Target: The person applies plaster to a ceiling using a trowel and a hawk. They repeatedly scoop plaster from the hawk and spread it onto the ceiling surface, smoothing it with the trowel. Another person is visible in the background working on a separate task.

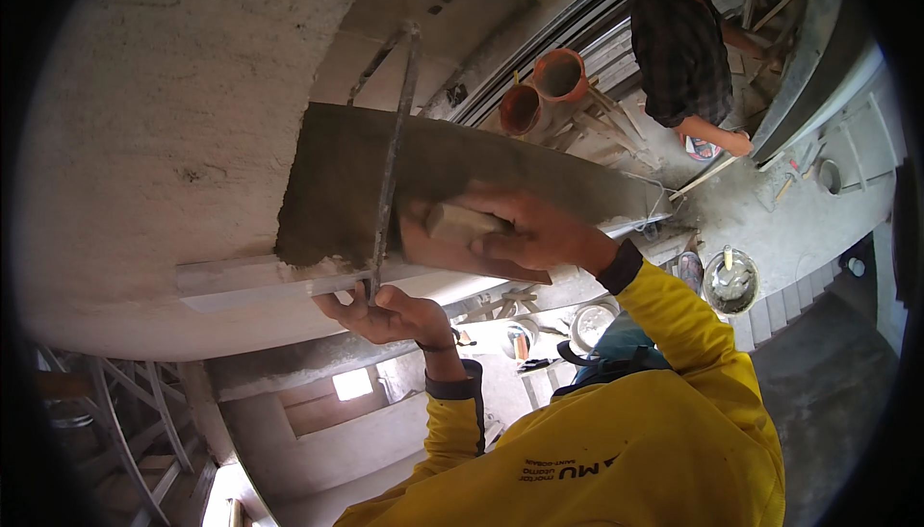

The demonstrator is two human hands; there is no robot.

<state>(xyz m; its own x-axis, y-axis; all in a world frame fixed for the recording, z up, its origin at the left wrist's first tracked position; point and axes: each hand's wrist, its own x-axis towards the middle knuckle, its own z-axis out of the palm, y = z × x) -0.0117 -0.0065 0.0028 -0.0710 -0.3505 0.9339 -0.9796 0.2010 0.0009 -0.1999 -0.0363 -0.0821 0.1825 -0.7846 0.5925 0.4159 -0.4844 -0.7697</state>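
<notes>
My right hand [539, 224] is wrapped round the pale block handle of a plastering float [472, 256]. The float's flat, reddish-brown board lies against a strip of dark, wet mortar [332, 180] on the pale wall surface. A bent metal clamp rod [397, 132] crosses in front of the mortar. My left hand [390, 315], palm up, closes its fingers about the rod's lower end. Beside those fingers a light straight batten [241, 282] runs along the mortar's lower edge. The right hand partly covers the float.
At the upper right a co-worker in a dark checked shirt [679, 46] stands by a curved panel [804, 75]. Two orange buckets [561, 75] are near timber pieces. A bucket of mortar with a tool in it [731, 282] stands at right, by steps [784, 306]. Scaffold tubes [130, 431] are lower left.
</notes>
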